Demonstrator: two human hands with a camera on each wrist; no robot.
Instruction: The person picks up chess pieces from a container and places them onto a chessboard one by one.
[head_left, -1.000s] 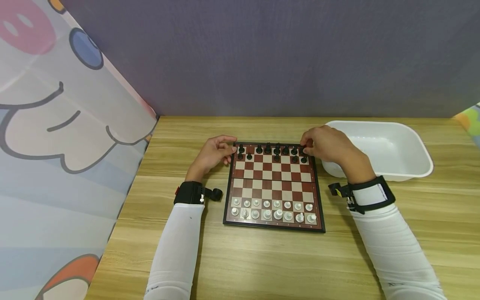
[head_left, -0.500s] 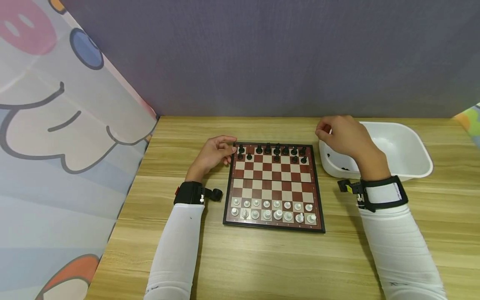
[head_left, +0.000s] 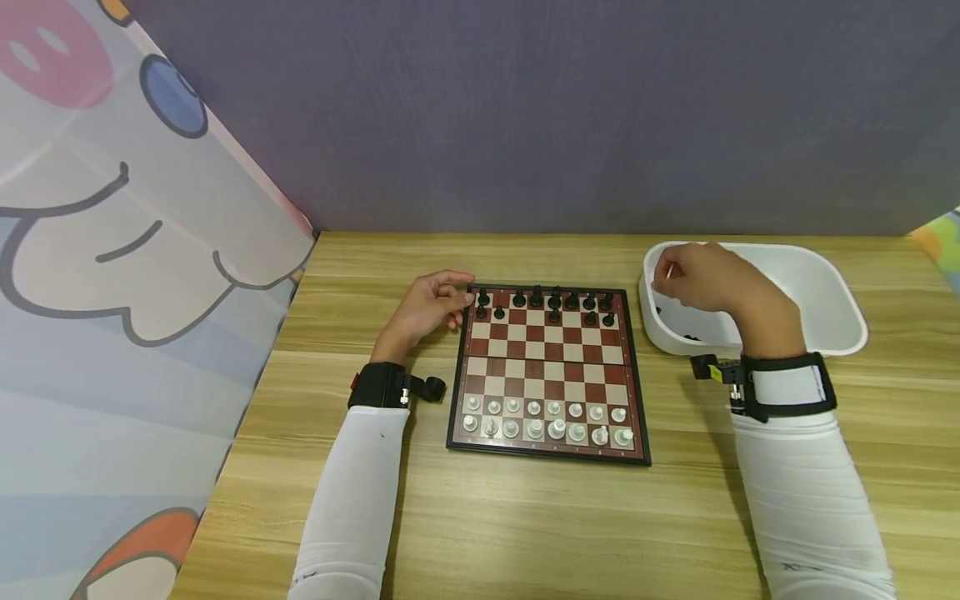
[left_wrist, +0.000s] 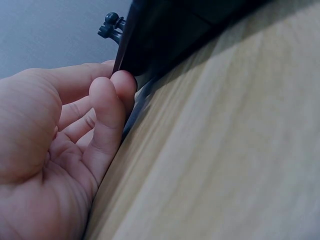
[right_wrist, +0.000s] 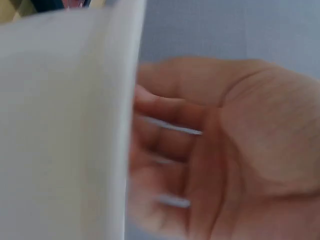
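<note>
A red-and-cream chessboard point(head_left: 543, 342) lies on the table in the head view. White chess pieces point(head_left: 556, 428) fill its two near rows; black chess pieces point(head_left: 555, 299) stand in the two far rows, with gaps. My left hand point(head_left: 423, 308) pinches the board's far left corner; the left wrist view has the fingers point(left_wrist: 106, 107) against its dark edge. Over the left part of a white plastic basin point(head_left: 828, 287) is my right hand point(head_left: 708, 279), fingers loosely bent, with nothing seen between them. The basin's wall hides its fingertips in the right wrist view.
A few small black pieces point(head_left: 692, 337) lie in the basin, partly behind the right wrist. The basin stands close to the board's right side. A grey partition point(head_left: 525, 117) rises behind the wooden table point(head_left: 510, 533), and a cartoon-printed wall point(head_left: 135, 367) borders it on the left.
My right hand has left the board's far right corner and moved right, then down over the basin. The left hand and the board stay where they were.
</note>
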